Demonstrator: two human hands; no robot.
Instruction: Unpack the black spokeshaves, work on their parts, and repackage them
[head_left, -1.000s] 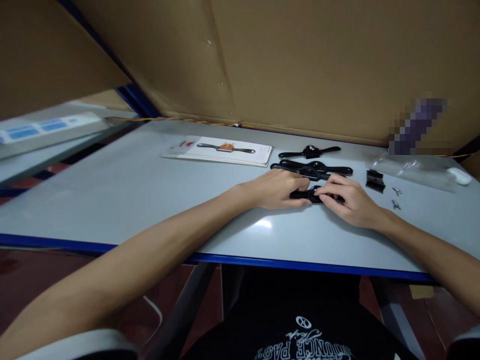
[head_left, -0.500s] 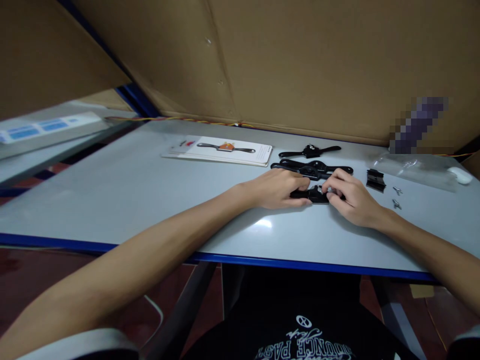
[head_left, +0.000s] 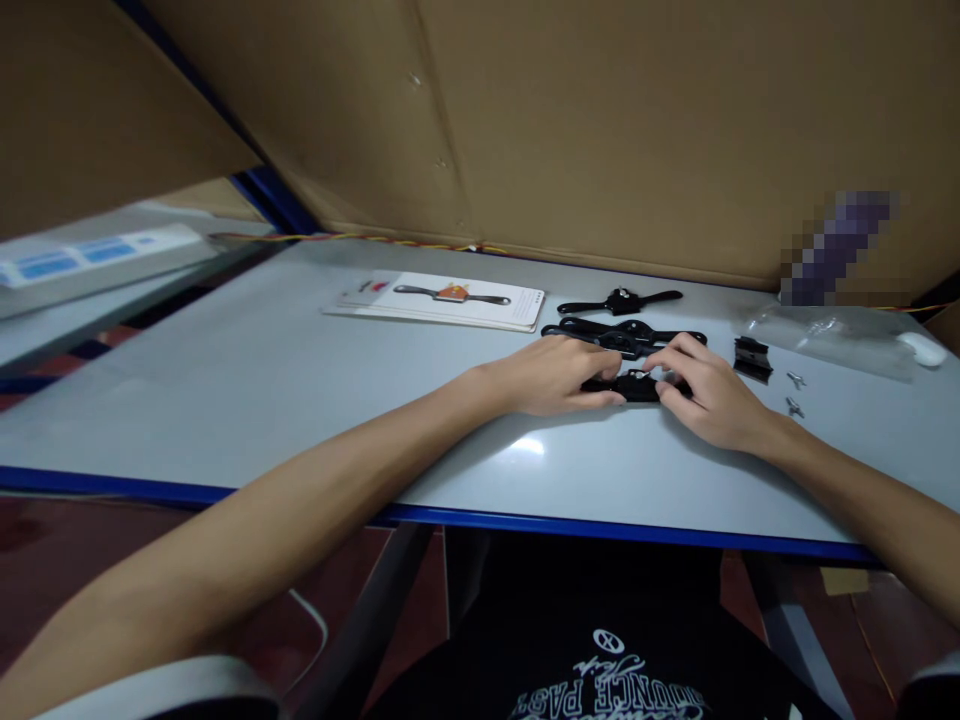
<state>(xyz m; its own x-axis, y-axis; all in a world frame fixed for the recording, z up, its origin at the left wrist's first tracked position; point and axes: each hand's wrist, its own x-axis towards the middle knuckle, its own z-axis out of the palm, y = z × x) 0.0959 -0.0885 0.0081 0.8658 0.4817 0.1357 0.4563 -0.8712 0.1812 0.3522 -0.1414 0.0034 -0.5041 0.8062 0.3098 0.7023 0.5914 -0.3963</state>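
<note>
We take this for a small assembly or packing bench in a workshop or factory. We see a plain grey table (head_left: 247, 390) edged in blue, walled at the back and left by sheets of brown cardboard (head_left: 600, 130). Several identical black two-handled tools (head_left: 619, 300) lie in a row, beside a printed retail card (head_left: 442, 300) picturing the same tool, a clear plastic bag (head_left: 832, 335) and what look like loose wing screws (head_left: 792, 405), though these show too small to be sure.
</note>
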